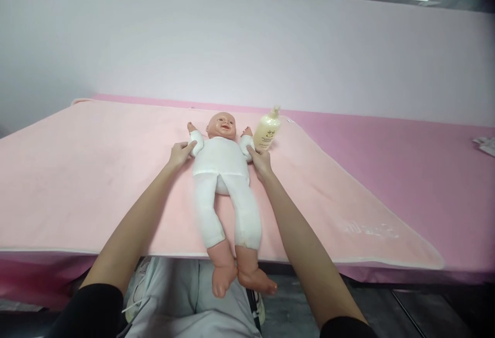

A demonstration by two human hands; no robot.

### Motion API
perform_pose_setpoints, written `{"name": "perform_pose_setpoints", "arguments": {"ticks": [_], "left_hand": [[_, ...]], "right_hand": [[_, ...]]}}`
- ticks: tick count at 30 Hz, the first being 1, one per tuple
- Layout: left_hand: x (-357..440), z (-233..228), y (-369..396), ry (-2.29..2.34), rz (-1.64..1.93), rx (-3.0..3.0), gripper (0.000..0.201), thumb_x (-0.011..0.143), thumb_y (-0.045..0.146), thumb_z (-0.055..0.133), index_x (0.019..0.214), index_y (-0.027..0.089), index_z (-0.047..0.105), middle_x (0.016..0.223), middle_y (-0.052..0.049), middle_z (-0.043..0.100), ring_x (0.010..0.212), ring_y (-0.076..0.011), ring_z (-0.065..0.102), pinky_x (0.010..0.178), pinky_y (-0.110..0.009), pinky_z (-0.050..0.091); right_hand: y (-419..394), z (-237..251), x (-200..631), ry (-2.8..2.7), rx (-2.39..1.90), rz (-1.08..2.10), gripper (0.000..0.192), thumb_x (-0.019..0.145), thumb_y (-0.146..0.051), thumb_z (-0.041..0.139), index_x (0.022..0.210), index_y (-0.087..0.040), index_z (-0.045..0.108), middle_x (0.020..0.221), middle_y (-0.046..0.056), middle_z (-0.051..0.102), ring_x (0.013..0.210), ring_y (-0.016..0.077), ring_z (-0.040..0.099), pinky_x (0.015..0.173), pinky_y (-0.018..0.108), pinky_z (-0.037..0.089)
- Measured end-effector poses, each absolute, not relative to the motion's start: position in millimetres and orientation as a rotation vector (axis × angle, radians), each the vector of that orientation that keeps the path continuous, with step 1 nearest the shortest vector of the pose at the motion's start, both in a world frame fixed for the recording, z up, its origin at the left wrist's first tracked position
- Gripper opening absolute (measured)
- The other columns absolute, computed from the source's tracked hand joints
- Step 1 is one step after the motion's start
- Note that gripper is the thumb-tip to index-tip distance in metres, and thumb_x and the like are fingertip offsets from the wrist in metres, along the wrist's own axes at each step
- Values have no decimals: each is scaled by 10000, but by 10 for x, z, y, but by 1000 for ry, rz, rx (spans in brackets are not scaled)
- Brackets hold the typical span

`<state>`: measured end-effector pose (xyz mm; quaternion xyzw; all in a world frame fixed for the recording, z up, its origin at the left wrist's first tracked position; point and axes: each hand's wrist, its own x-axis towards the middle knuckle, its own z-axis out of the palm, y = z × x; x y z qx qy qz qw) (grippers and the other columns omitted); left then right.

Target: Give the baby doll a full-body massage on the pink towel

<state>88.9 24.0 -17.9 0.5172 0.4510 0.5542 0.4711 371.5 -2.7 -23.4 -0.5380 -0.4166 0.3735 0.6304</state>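
1. Head view, item one: baby doll (222,173), white soft body and leggings, bare plastic head, hands and feet; lies face up on the pink blanket (77,173), head toward the far wall, feet hanging past the near edge of the table (406,157)
2. Left hand (178,154): fingers curled loosely, fingertips touching the doll's white sleeve at its raised arm on the left side of the picture; whether the fingers close around the arm cannot be told from here
3. Right hand (261,162): fingers bent, thumb side against the doll's other sleeve near the shoulder; the grip itself is hidden behind the knuckles, so whether it pinches the sleeve cannot be told
4. Both forearms bare, black sleeves at the upper arms, reaching forward on either side of the doll's legs
5. Lotion bottle (267,130): pale cream, pump top, upright and leaning slightly, just beside the doll's arm and the right hand, on the blanket's far corner
6. Table cover: deeper pink, showing to the right of and beyond the blanket
7. White crumpled cloth (485,145): far right edge of the table, well apart from the doll
8. Grey trousers (185,296) of the person, below the table edge
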Motion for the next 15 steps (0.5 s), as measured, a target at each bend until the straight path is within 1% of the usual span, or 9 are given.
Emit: {"name": "perform_pose_setpoints", "arguments": {"ticks": [2, 4, 6, 8, 12, 14, 15], "left_hand": [[869, -128, 134, 1026, 1334, 1303, 379, 621, 477, 755, 720, 117, 691, 669, -53, 653, 623, -137, 562, 591, -242, 413], [843, -82, 50, 945, 1326, 1325, 396, 592, 418, 787, 833, 113, 713, 787, -70, 691, 712, -155, 603, 679, -260, 454], [817, -58, 12, 902, 1342, 1329, 431, 541, 355, 818, 886, 116, 718, 850, -74, 704, 775, -172, 620, 747, -284, 470], [794, -59, 17, 903, 1348, 1310, 447, 479, 308, 841, 863, 112, 725, 862, -82, 710, 793, -189, 627, 764, -308, 478], [769, -78, 52, 937, 1360, 1201, 419, 409, 284, 846, 773, 110, 733, 911, -118, 712, 829, -218, 637, 765, -335, 490], [772, -74, 48, 921, 1372, 1194, 414, 419, 285, 833, 784, 118, 736, 942, -118, 710, 853, -217, 637, 777, -330, 489], [779, -68, 42, 916, 1375, 1203, 405, 437, 293, 823, 792, 118, 736, 926, -111, 710, 846, -214, 636, 774, -327, 488]], "right_hand": [[-71, -224, 3720, -922, -1132, 919, 321, 563, -371, 724, 790, -150, 676, 831, 16, 657, 783, 131, 578, 691, 231, 469], [-86, -211, 3738, -874, -1052, 992, 267, 531, -279, 711, 763, -156, 666, 811, 6, 655, 785, 138, 585, 707, 241, 479], [-78, -201, 3764, -844, -1002, 1054, 220, 501, -210, 676, 711, -154, 645, 766, 2, 643, 761, 143, 584, 693, 248, 487], [-60, -193, 3793, -846, -980, 1104, 210, 494, -185, 650, 702, -158, 632, 768, 7, 639, 770, 153, 590, 704, 262, 499], [-46, -183, 3822, -876, -989, 1131, 152, 546, -227, 629, 688, -179, 609, 822, 31, 642, 838, 158, 600, 799, 284, 508], [-49, -180, 3812, -859, -979, 1119, 129, 556, -239, 613, 672, -185, 602, 832, 37, 645, 856, 159, 599, 807, 280, 507], [-50, -181, 3803, -848, -971, 1108, 136, 549, -234, 609, 675, -184, 606, 834, 37, 648, 854, 162, 597, 788, 278, 508]]}}
